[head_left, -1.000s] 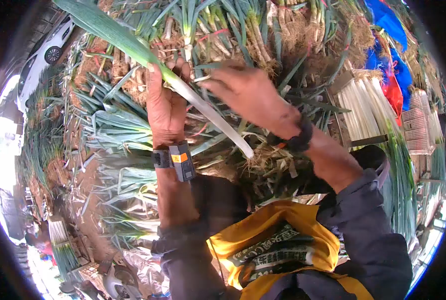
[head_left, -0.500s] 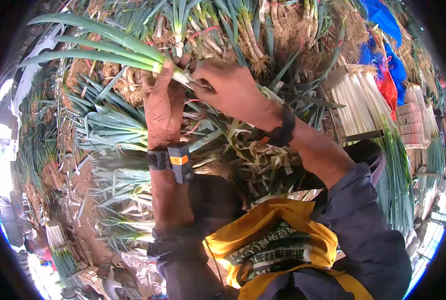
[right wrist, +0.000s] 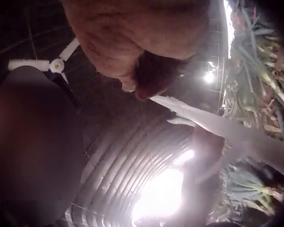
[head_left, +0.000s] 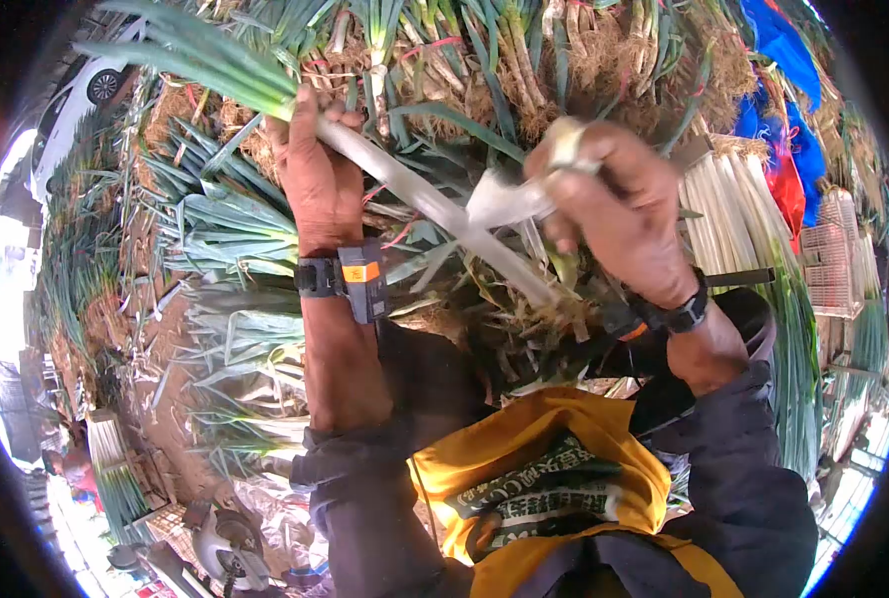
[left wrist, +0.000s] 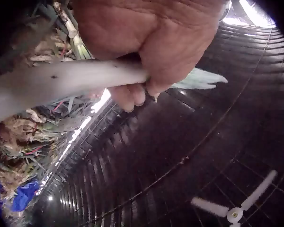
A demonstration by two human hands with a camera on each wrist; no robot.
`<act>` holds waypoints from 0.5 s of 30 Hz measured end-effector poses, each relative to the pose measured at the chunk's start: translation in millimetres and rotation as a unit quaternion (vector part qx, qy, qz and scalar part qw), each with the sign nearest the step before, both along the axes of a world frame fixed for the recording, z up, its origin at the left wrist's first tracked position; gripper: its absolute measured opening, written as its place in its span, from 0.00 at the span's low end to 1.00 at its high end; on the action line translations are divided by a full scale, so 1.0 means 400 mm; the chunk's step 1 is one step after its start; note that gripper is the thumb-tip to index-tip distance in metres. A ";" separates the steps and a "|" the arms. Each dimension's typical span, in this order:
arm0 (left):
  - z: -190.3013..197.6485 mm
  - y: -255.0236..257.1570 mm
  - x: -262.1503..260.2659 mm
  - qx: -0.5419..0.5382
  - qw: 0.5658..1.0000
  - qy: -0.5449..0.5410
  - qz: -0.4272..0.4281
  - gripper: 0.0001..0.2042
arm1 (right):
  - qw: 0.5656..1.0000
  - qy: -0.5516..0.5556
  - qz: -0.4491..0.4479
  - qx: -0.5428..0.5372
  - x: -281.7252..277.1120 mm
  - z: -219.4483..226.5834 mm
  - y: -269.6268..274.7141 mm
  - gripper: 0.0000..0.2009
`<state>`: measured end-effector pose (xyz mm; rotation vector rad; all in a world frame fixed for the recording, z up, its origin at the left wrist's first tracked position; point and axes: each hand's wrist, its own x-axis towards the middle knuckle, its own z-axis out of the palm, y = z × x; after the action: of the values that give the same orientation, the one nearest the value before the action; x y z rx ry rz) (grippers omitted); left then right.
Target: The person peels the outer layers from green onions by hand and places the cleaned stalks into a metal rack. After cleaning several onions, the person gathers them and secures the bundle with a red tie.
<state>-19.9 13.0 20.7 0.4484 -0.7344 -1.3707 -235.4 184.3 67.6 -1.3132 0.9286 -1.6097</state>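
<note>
With your left fingers (head_left: 306,112) curled round the leek (head_left: 404,183) slanting across mid-scene, and your right fingers (head_left: 596,211) pinching a pale strip (head_left: 502,202), too sharp a tug could snap the leek's white stem.

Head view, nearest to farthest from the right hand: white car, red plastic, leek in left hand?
1. Leek in the left hand, just left of the right hand
2. Red plastic, off to the right
3. White car, far upper left

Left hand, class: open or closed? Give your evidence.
Closed: in the head view, the left hand grips a leek stalk, fingers bent around it.
</note>
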 end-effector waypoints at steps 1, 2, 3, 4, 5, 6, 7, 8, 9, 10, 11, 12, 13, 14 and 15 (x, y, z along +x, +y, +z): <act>-0.006 -0.014 0.012 -0.014 1.000 0.015 0.001 0.09 | 0.999 -0.051 -0.004 0.000 -0.015 0.011 0.001 0.07; -0.014 -0.029 0.030 -0.027 0.999 0.029 0.003 0.09 | 0.995 -0.084 -0.052 0.018 -0.034 0.030 -0.004 0.08; -0.021 -0.036 0.050 -0.039 0.998 0.043 0.006 0.10 | 0.988 -0.117 -0.098 0.038 -0.059 0.045 -0.016 0.08; -0.018 -0.035 0.063 -0.021 0.999 0.040 0.028 0.11 | 0.947 0.175 -0.250 -0.096 -0.104 0.043 -0.027 0.09; -0.021 -0.039 0.078 -0.028 0.998 0.023 0.053 0.11 | 0.876 0.332 -0.314 -0.154 -0.141 0.048 -0.033 0.10; -0.029 -0.048 0.093 -0.035 0.996 0.006 0.078 0.11 | 0.767 0.459 -0.395 -0.211 -0.179 0.053 -0.038 0.12; -0.035 -0.051 0.106 -0.041 0.994 -0.010 0.104 0.11 | 0.750 0.473 -0.417 -0.201 -0.204 0.070 -0.037 0.15; -0.040 -0.053 0.123 -0.044 0.991 -0.045 0.120 0.11 | 0.732 0.487 -0.437 -0.190 -0.226 0.089 -0.035 0.18; -0.040 -0.048 0.134 -0.048 0.990 -0.038 0.124 0.12 | 0.712 0.499 -0.460 -0.178 -0.252 0.104 -0.033 0.22; -0.034 -0.044 0.136 -0.054 0.991 -0.031 0.121 0.12 | 0.689 0.510 -0.487 -0.164 -0.289 0.108 -0.029 0.25; -0.028 -0.045 0.133 -0.059 0.991 -0.023 0.114 0.12 | 0.706 0.573 -0.396 -0.124 -0.298 0.050 -0.061 0.24; -0.027 -0.046 0.135 -0.062 0.992 -0.029 0.103 0.13 | 0.719 0.626 -0.291 -0.080 -0.308 -0.009 -0.093 0.22; -0.023 -0.039 0.131 -0.056 0.994 -0.018 0.092 0.13 | 0.725 0.662 -0.186 -0.034 -0.316 -0.068 -0.124 0.21; -0.023 -0.037 0.127 -0.055 0.993 -0.025 0.097 0.12 | 0.754 0.642 -0.139 -0.010 -0.261 -0.120 -0.109 0.20; -0.024 -0.040 0.127 -0.055 0.993 -0.033 0.103 0.11 | 0.779 0.619 -0.094 0.017 -0.205 -0.171 -0.094 0.19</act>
<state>30.9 -2.9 11.1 0.4710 -0.7920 -1.1216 -317.3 146.6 -0.8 -2.3312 1.8578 -0.6374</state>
